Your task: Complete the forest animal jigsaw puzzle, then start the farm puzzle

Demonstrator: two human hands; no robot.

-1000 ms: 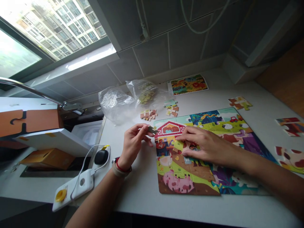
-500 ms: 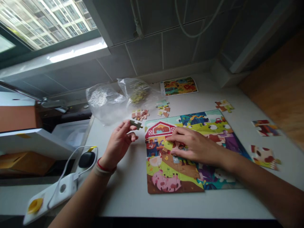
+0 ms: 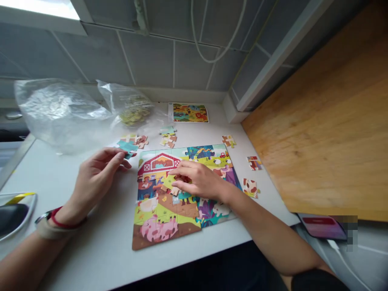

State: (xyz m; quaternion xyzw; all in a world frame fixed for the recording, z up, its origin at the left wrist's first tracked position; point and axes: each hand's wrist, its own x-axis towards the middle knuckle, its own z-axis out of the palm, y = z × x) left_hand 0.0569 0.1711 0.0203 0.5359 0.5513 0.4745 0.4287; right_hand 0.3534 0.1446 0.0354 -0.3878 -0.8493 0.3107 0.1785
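A jigsaw puzzle of a farm scene (image 3: 159, 228) lies on the white counter (image 3: 103, 258), with a red barn, a pink pig and sheep on it. My right hand (image 3: 200, 180) rests on its middle, fingers spread over loose-looking yellow-green and reddish pieces beneath the barn. My left hand (image 3: 97, 178) is at the puzzle's upper left corner, fingertips pinching a teal jigsaw piece (image 3: 127, 145) over a small pile of pieces (image 3: 142, 141). Part of the puzzle is hidden under my right hand.
Loose pieces (image 3: 168, 137) and a picture card (image 3: 190, 112) lie behind the puzzle, with clear plastic bags (image 3: 57, 115) to the left. More pieces (image 3: 250, 188) lie to the right. A wooden board (image 3: 303, 133) borders the counter's right side; a phone (image 3: 321, 226) lies lower right.
My view has swung right. My left hand has moved to the pile, and the green piece it held is no longer visible. My right hand stays on the puzzle.
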